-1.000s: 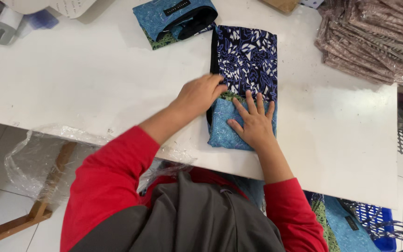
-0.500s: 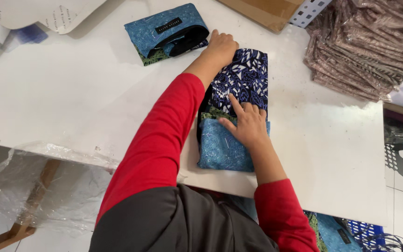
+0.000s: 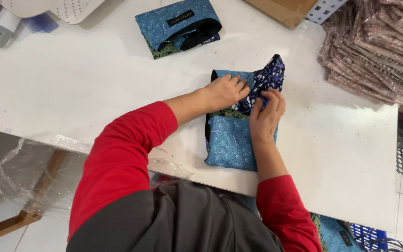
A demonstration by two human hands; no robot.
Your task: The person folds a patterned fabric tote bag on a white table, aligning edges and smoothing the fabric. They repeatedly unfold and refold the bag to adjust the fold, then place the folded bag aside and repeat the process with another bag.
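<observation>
A patterned cloth [image 3: 232, 140] in light blue, dark blue and a green strip lies partly folded near the front edge of the white table [image 3: 89, 88]. My left hand [image 3: 225, 91] presses on its upper left part, fingers on the light blue flap. My right hand [image 3: 267, 114] pinches the dark blue patterned layer, which is lifted and bunched at the top right. Both sleeves are red.
A second folded blue cloth [image 3: 178, 25] with a black label lies at the back of the table. A stack of brownish cloths in clear wrappers [image 3: 374, 44] fills the back right. Cardboard [image 3: 285, 9] sits at the back. Clear plastic [image 3: 33, 163] hangs below the table's left edge.
My left hand came back from the cloth's far end to its upper left. The dark blue layer, flat before, is now folded down and bunched under both hands.
</observation>
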